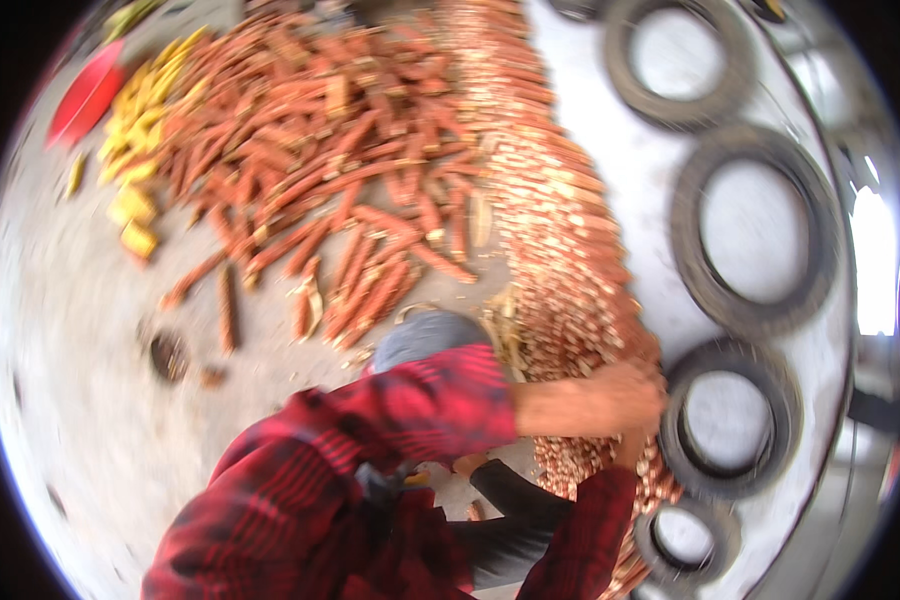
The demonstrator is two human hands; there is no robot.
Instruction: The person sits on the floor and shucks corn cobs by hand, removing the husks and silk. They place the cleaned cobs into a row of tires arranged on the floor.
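A long stack of reddish corn cobs (562, 247), many with their pale cut ends outward, runs from the top of the view down to the lower right. My left hand (626, 394) reaches across to the outer edge of this stack, beside a tyre. Close under it is my right hand (631, 448), mostly hidden by the left hand and wrist. Both are blurred, and whatever may be between their fingers cannot be seen. A loose heap of reddish cobs (307, 150) lies on the floor left of the stack.
Several tyres (754, 232) stand in a row against the pale surface right of the stack. Yellow corn ears (139, 112) and a red basin (86, 94) are at upper left. Dry husks (504, 330) lie at the stack's foot. Single cobs (227, 307) are scattered on the concrete floor (82, 315).
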